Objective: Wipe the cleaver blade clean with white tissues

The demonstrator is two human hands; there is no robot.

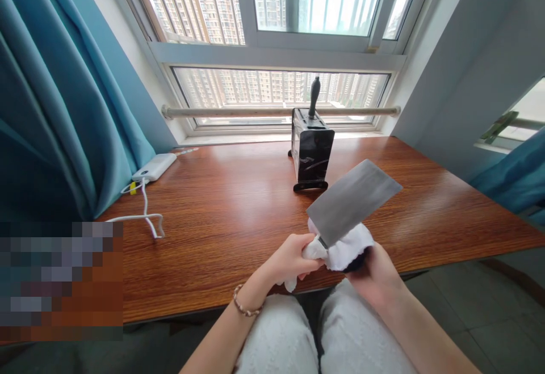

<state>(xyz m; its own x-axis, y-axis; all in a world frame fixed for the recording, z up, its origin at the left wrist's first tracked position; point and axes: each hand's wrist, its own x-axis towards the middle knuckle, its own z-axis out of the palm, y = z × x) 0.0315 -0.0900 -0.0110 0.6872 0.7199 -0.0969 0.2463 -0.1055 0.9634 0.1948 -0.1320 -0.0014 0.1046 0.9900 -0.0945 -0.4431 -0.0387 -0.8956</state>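
My left hand [296, 256] grips the cleaver [353, 201] by its white-wrapped end, which I see slanting above the table [221, 204] near the black knife block [315, 155], while my right hand [374, 272] clutches a white cloth [351, 246].

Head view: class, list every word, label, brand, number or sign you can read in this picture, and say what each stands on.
Readable text: none.
Black stand: pale marks on its front, too blurred to tell lettering from reflections.
White plastic box: a small dark mark on its near end, too small to read.
Cleaver: no lettering visible on the side of the blade shown.
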